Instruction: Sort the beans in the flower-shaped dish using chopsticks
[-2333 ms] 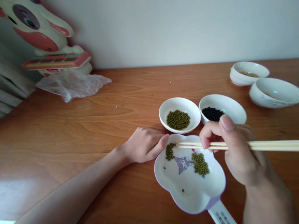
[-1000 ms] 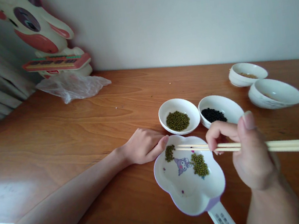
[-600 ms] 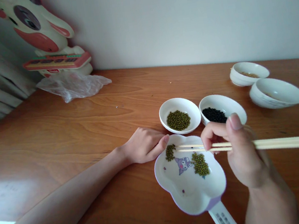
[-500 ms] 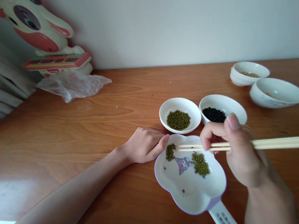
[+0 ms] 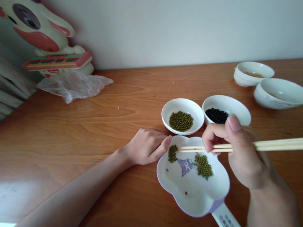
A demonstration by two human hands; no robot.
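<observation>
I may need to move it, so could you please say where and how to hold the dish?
Probably by the handle, coming from the near side: narrow and straight, it juts from the near edge of the dish, clear of the beans.

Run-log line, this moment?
left hand: at rim of flower-shaped dish | right hand: gripping chopsticks | tips: beside smaller mung-bean pile

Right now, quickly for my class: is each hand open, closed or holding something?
Left hand: thumb at the dish's rim; open or closed cannot be told.
Right hand: closed, holding chopsticks.
</observation>
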